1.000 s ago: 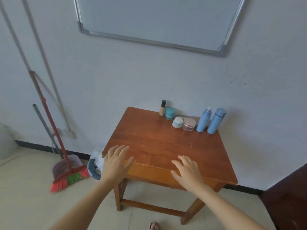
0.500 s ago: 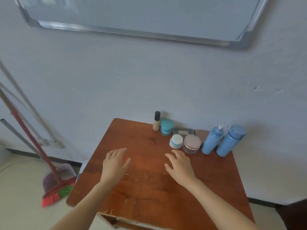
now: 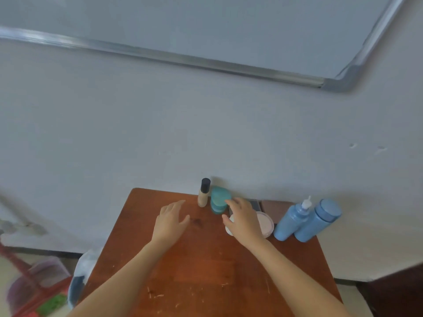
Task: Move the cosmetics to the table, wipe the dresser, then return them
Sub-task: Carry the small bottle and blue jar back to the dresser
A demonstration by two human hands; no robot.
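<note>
Left hand (image 3: 170, 219) hovers open over the dresser (image 3: 206, 271), near the tan bottle (image 3: 203, 197). Right hand (image 3: 245, 219), fingers spread and gripping nothing, partly covers the white jar (image 3: 228, 230), fingertips (image 3: 229, 202) by the teal jar (image 3: 217, 200); both jars stand near the dresser's back edge

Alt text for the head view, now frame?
Right hand reaches over a white jar toward a teal jar at the back of a wooden dresser; left hand hovers open near a foundation bottle. A pink jar and two blue bottles stand to the right.

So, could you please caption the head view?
Left hand and right hand reach toward cosmetics at the back of the dresser.
</note>
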